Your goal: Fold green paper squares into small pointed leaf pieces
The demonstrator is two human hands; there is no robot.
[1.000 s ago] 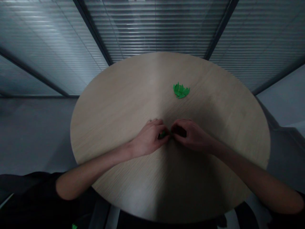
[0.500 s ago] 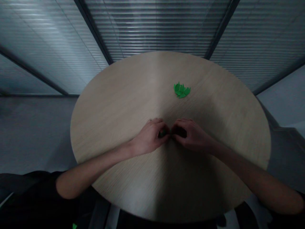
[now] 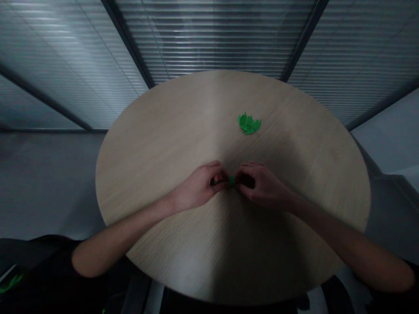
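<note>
A small green piece (image 3: pixel 232 181), perhaps folded paper, shows between my two hands over the middle of the table. My left hand (image 3: pixel 203 185) pinches its left side with thumb and fingertips. On the opposite side my right hand (image 3: pixel 263 186) closes on it in a similar pinch. Most of the piece is hidden by the fingertips, so its shape is hard to tell. Farther back lies a small heap of pointed, flat green pieces (image 3: pixel 249 124), apart from both hands.
The round wooden table (image 3: pixel 153 139) fills the centre, its curved edge in view on all sides. Behind it are glass panels with horizontal blinds (image 3: pixel 216 39) and dark frames. A grey floor (image 3: pixel 49 174) shows at the left. The light is dim.
My left fingertips have drawn slightly leftward, away from the right ones, uncovering the green piece between them. My right hand and the green heap have hardly moved.
</note>
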